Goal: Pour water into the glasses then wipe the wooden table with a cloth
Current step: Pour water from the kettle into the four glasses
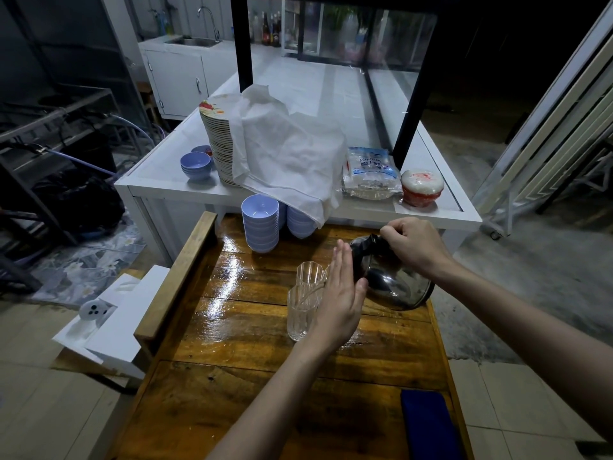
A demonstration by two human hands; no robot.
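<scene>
Two clear ribbed glasses stand together on the glossy wooden table (252,330): the near glass (301,314) and the far glass (309,273). My right hand (413,247) grips the black handle of a steel kettle (394,287), which is tilted with its spout towards the glasses. My left hand (341,293) is flat with straight fingers and rests against the kettle's side, just right of the glasses. A folded blue cloth (428,426) lies at the table's near right edge.
Two stacks of lilac bowls (260,224) stand at the table's far end. Behind is a white counter (172,187) with a plate stack under a white cloth (285,151), a plastic packet and a red-and-white tub (421,187). A white box (109,313) sits left of the table.
</scene>
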